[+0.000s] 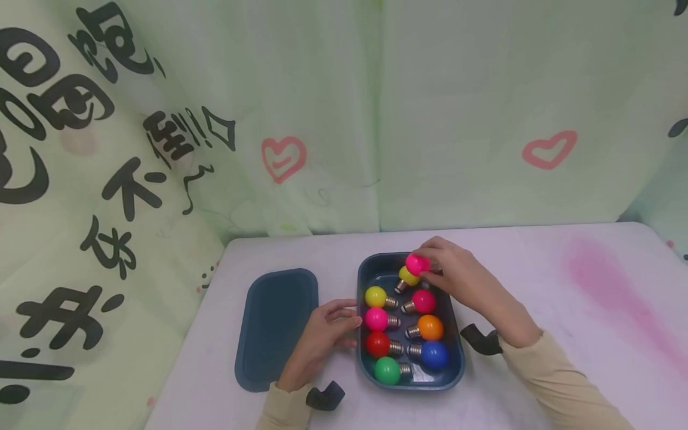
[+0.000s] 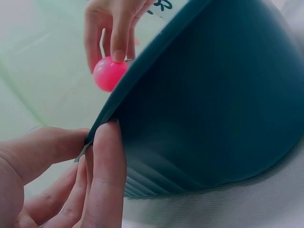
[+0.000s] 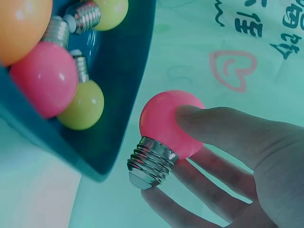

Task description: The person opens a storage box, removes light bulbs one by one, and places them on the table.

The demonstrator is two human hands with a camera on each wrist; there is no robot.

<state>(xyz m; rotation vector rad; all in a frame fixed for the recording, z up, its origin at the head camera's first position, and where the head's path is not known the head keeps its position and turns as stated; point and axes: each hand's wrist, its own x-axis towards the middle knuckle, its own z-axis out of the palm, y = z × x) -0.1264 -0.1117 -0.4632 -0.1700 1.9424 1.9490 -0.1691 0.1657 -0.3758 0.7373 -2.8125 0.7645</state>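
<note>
Over the far right corner of a dark blue tray (image 1: 458, 370), my right hand (image 1: 459, 275) pinches a bright pink light bulb (image 3: 171, 124) between thumb and fingers. Its metal screw base points down and left in the right wrist view. At the tray's left side, my left hand (image 1: 322, 331) pinches the rim, with thumb and fingertips on either side of it in the left wrist view. Inside the tray lie two rows of round bulbs: the left row has yellow, pink (image 1: 376, 319), red and green (image 1: 387, 370) ones, the right has yellow, pinkish-red, orange (image 1: 430, 327) and blue (image 1: 434, 355).
A flat dark blue tray or lid (image 1: 279, 328) lies left of the bulb tray, near my left forearm. Both stand on a pale tablecloth (image 1: 537, 280). Behind the table hangs a light green curtain (image 1: 457, 119) with hearts and black writing.
</note>
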